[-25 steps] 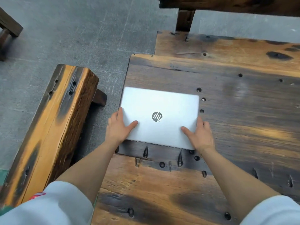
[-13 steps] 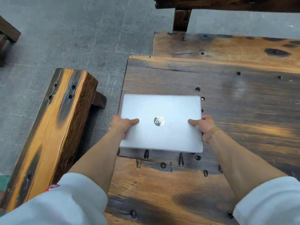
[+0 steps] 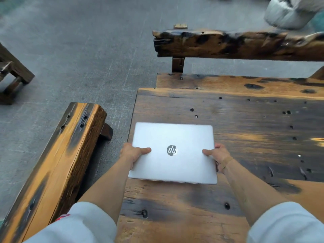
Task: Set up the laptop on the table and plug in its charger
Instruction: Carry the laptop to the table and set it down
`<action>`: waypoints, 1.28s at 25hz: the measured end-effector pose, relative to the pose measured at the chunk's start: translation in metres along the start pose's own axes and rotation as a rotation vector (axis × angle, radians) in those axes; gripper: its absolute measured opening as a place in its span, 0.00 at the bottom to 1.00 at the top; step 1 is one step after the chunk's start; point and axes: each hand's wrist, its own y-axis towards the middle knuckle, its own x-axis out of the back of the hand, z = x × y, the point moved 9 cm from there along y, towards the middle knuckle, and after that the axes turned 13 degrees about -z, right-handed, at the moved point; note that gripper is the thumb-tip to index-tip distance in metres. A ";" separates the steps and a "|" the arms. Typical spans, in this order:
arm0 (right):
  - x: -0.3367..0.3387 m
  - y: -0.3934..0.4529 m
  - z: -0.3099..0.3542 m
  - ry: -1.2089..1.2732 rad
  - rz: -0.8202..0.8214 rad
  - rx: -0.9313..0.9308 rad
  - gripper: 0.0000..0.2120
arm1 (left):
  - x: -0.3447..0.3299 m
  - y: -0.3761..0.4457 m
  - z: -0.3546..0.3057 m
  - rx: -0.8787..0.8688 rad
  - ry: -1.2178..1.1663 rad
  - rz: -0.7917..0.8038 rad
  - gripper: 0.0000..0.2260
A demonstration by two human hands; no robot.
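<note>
A closed silver laptop (image 3: pixel 175 137) with a round logo on its lid is held just above the near left part of the dark wooden table (image 3: pixel 254 123). My left hand (image 3: pixel 132 152) grips its left edge, thumb on the lid. On the right edge my right hand (image 3: pixel 217 153) holds it the same way. The near edge of the laptop looks raised off the wood. No charger is in view.
A long wooden bench (image 3: pixel 57 163) runs along the table's left side. Another rough bench (image 3: pixel 236 44) stands beyond the far edge, with a grey-white sack (image 3: pixel 289 11) behind it. A third bench's end (image 3: pixel 12 74) shows at the far left on the grey floor.
Both hands moved from the laptop's near corners to its side edges and lifted it toward me. My head tipped up, so more of the far bench shows.
</note>
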 end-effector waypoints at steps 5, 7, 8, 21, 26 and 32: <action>0.049 -0.062 -0.012 -0.043 0.006 0.096 0.19 | 0.030 -0.063 0.009 -0.079 -0.048 0.042 0.46; 0.065 -0.081 -0.022 -0.028 -0.003 0.123 0.20 | 0.040 -0.085 0.016 -0.115 -0.043 0.033 0.45; 0.072 -0.088 -0.028 -0.018 -0.005 0.132 0.21 | 0.044 -0.094 0.020 -0.132 -0.035 0.034 0.44; 0.195 -0.155 -0.151 0.154 -0.201 0.099 0.21 | 0.017 -0.197 0.064 -0.359 0.083 0.182 0.39; 0.278 -0.163 -0.199 0.230 -0.300 0.053 0.18 | -0.038 -0.260 0.054 -0.416 0.110 0.312 0.39; 0.403 -0.166 -0.256 0.379 -0.444 0.021 0.19 | -0.134 -0.365 0.034 -0.541 0.193 0.483 0.39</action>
